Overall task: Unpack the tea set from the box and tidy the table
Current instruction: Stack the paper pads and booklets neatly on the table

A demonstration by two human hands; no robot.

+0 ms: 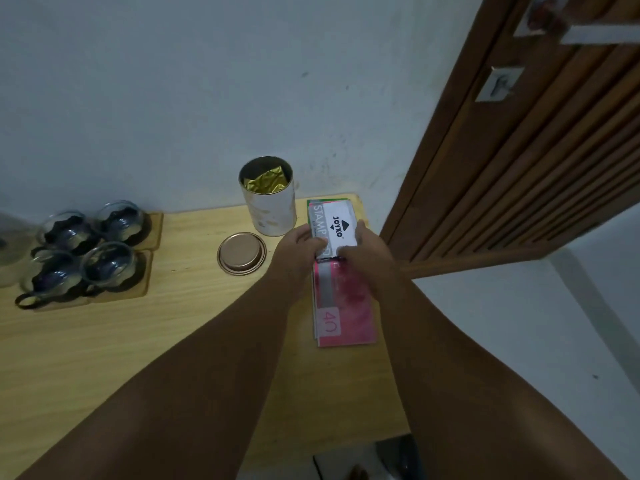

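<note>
Pale wood tabletop (194,327) carries the tea set already out of its packing. Four clear glass teacups (110,263) stand on square wooden coasters (154,230) well to the left of the white cylindrical tin (273,211). The tin is open, with a gold foil pouch (266,180) inside, and its round copper-coloured lid (241,252) lies flat just in front of it to the left.

The step in hand looks like the tidying part of the task. Both hands are at the stationery just right of the tin, where a white cardboard stamp-pad box (337,226) sits on a stack of pink booklets (346,306).

The left hand (298,252) has its fingers (313,242) curled against the box's left edge. The right hand (369,251) has its fingers (360,226) wrapped over the right edge, with the thumb at the near end. So both hands grip the box between them, neither one spread flat.

The next move probably calls for squaring the box on the booklets or lifting it clear. It has to pass the open tin without knocking it, since tin and box are close together. The lid is not yet on the tin.
</note>
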